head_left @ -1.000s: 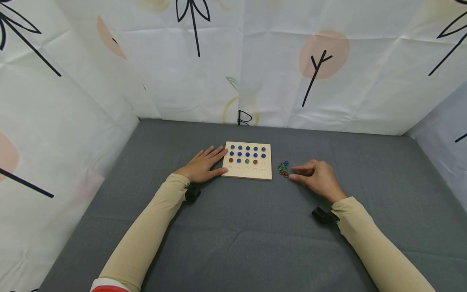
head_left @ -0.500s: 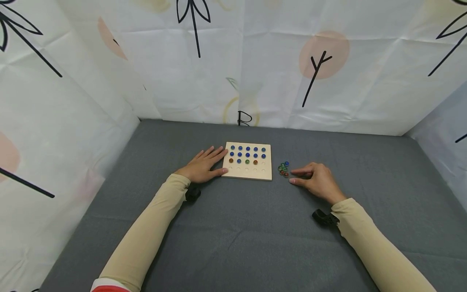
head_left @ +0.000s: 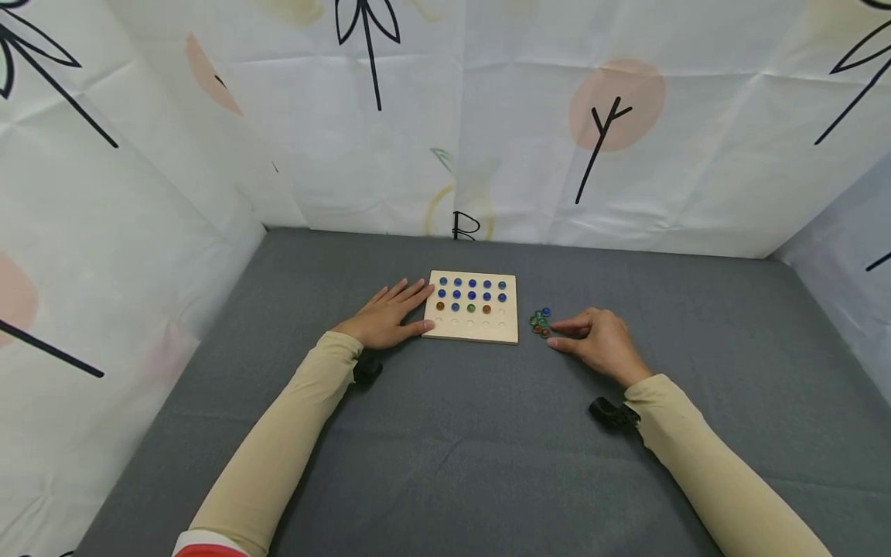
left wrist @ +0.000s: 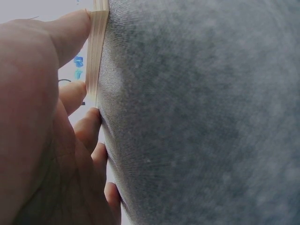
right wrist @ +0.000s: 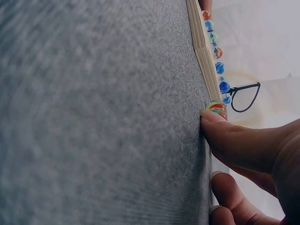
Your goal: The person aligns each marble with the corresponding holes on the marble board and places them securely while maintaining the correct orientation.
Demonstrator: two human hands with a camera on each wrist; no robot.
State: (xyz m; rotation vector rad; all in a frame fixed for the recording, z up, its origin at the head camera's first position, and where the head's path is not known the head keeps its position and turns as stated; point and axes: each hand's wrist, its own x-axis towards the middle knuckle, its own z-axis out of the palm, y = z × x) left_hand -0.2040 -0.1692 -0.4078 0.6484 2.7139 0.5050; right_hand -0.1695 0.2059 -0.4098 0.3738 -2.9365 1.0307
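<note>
The right hand point(head_left: 604, 340) has been brought slightly toward the left edge of the tabletop point(head_left: 418, 464), so that its fingers point(head_left: 572, 325) are now held just beside the loose marbles point(head_left: 540, 322). A small gap is kept between thumb and index finger, and nothing is seen to be held there. In the right wrist view a swirled marble point(right wrist: 216, 106) is shown close to the thumb's tip, but whether it is touched cannot be told. The nearest marbles are thus judged to be within pinching reach.

Against the frame half a second earlier, no other shift is noticed. The wooden board point(head_left: 469, 333) is set toward the tabletop's far edge, and its side facing the left edge is touched by the spread, straight fingers of the left hand point(head_left: 386, 319). Its two farther rows are filled with blue marbles point(head_left: 472, 295); in the third, the hollow point(head_left: 501, 311) nearest the tabletop's right edge is left bare, as is the whole nearest row.
</note>
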